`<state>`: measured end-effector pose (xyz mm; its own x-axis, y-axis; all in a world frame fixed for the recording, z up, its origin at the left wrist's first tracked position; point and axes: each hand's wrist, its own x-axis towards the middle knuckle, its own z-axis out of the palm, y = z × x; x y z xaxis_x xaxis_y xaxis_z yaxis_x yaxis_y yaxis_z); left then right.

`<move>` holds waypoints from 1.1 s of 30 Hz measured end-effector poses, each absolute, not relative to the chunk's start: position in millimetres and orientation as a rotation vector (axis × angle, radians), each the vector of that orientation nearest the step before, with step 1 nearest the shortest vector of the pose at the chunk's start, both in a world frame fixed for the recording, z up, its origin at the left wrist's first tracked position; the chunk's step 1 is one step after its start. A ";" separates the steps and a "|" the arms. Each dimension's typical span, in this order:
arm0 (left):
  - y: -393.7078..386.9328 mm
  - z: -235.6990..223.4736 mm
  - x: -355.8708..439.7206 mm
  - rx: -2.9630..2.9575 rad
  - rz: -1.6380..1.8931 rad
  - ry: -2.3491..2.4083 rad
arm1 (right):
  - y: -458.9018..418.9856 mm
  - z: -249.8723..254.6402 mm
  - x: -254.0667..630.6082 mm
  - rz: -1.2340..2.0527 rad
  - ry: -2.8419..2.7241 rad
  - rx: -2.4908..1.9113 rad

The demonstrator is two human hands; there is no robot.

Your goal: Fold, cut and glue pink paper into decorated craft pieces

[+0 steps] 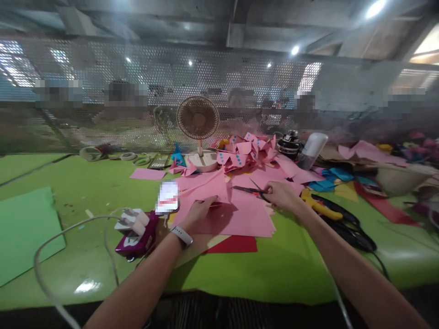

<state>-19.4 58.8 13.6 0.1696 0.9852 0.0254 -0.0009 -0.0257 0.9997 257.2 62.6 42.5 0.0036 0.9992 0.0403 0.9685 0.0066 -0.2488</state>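
Observation:
My left hand point(200, 211) pinches a pink paper piece point(211, 186), which stands up tilted above flat pink sheets point(247, 225). My right hand point(280, 194) is closed round the handles of a pair of scissors point(245, 188). The dark blades are spread apart and point left toward the held paper, a little way off from it. Behind the hands rises a heap of folded pink paper shapes point(245, 151), some with blue dots. A red sheet point(236, 244) sticks out under the near edge of the pink ones.
A small fan point(198, 119) stands behind the paper. At left are a purple power strip point(137, 240) with white plugs, its cable, and a green sheet point(27, 233). A yellow-and-black glue gun point(322, 208) lies right of my right hand, a white bottle point(313, 148) behind it.

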 end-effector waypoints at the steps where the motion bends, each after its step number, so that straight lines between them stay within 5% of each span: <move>1: 59.0 14.6 -20.2 1.328 1.044 1.062 | 61.2 43.4 260.1 0.162 -2.081 -2.121; 14: 64.3 17.6 -22.9 1.153 0.959 0.980 | 42.1 55.2 275.4 -0.032 -2.361 -2.228; 21: 66.4 16.8 -24.6 1.135 1.056 0.964 | 10.4 47.2 234.0 0.118 -2.928 -1.217; 33: 69.7 17.5 -26.3 1.076 1.161 0.964 | 22.3 38.4 227.2 -0.020 -3.044 -1.133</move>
